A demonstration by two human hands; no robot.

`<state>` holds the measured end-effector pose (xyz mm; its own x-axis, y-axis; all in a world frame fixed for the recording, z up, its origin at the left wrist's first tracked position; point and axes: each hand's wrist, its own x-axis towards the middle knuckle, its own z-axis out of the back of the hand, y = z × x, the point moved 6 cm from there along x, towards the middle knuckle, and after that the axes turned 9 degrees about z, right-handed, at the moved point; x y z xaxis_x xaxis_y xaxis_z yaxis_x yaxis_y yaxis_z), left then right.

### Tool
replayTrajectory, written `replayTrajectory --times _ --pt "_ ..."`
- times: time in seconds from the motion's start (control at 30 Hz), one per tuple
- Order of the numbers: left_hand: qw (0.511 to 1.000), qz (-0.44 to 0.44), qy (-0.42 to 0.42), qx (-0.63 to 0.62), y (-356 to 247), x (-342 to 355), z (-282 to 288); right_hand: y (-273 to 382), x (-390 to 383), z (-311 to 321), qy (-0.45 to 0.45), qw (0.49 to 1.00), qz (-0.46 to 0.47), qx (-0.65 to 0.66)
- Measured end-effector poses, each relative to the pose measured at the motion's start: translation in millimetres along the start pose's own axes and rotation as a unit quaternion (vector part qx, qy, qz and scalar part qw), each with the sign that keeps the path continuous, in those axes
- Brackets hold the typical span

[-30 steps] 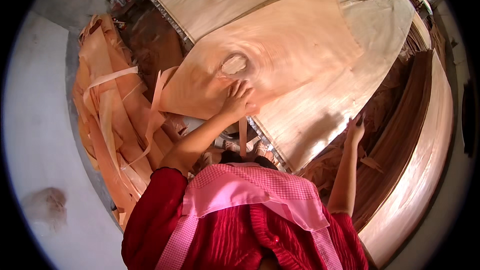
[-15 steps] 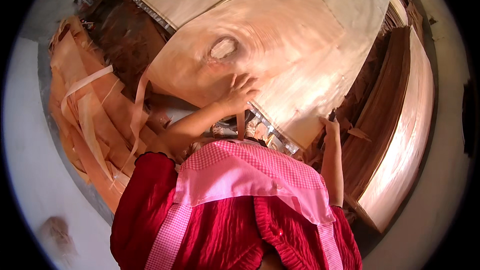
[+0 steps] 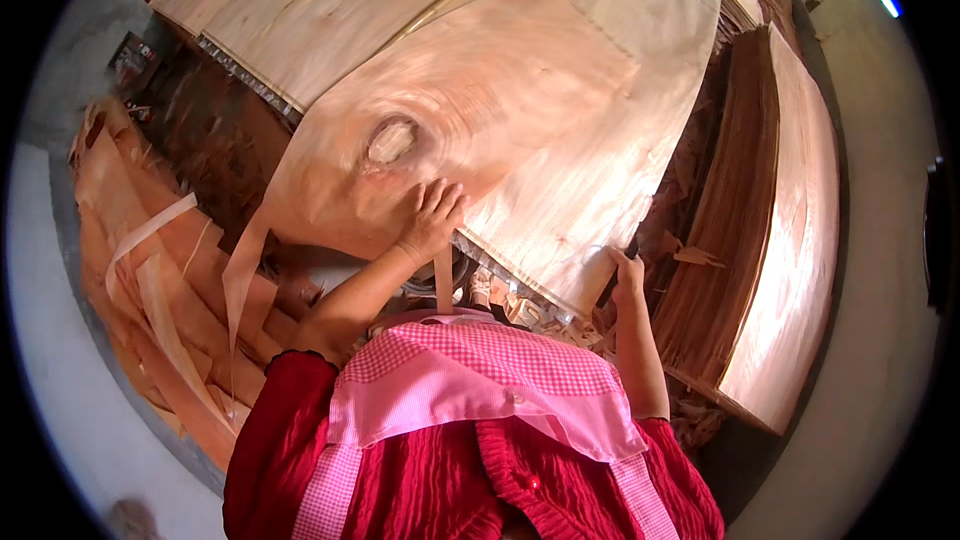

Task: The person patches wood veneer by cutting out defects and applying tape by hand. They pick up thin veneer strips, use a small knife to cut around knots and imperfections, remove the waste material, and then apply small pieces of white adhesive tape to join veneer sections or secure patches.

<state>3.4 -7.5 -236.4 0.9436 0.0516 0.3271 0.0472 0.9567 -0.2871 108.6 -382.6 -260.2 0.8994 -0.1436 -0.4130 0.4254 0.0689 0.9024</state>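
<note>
A large thin sheet of wood veneer (image 3: 540,155) lies before me over a stack, with a pale oval patch (image 3: 392,140) ringed by dark grain left of its middle. My left hand (image 3: 433,220) rests on its near edge, palm down and fingers spread, just below the patch. At the sheet's near right corner, my right hand (image 3: 627,272) is closed around a small dark-handled tool (image 3: 633,246). Its working end is too small to make out. A narrow veneer strip (image 3: 443,280) hangs under my left wrist.
Torn veneer scraps (image 3: 150,280) are heaped on the left. A tall stack of veneer sheets (image 3: 735,200) stands close by my right arm. Another broad veneer sheet (image 3: 330,15) lies at the far left of the work surface. Shavings litter the floor beneath the near edge.
The whole view has shifted, so the sheet and stacks appear further left. My left hand stays spread on the sheet, and my right hand still grips the tool near the right corner.
</note>
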Motion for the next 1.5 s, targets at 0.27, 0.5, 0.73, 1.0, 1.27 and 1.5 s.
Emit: replayTrajectory --times 0.27,0.5,0.73,1.0,1.27,1.5 --pt "1.0 0.008 -0.003 -0.002 3.4 4.7 -13.6 -31.0 25.9 -3.1 -0.024 1.0 0.002 0.01" --pt "0.998 0.026 0.049 0.025 3.6 12.3 -30.4 -0.8 11.9 2.3 -0.043 0.997 0.069 0.002" --pt "0.973 0.226 -0.007 -0.048 100.3 -27.3 50.7 45.1 -18.4 -16.8 0.028 0.969 0.129 -0.21" --pt "0.864 0.493 -0.088 0.054 262.5 -46.5 51.1 61.3 -180.8 -373.4 0.487 0.864 0.055 -0.116" --pt "0.816 0.541 -0.203 0.009 257.3 -47.0 50.5 27.0 -145.0 -538.4 0.456 0.612 0.418 -0.492" --pt "0.817 0.555 -0.158 -0.019 262.5 -47.0 47.1 15.8 -146.2 -617.7 0.366 0.497 0.476 -0.627"
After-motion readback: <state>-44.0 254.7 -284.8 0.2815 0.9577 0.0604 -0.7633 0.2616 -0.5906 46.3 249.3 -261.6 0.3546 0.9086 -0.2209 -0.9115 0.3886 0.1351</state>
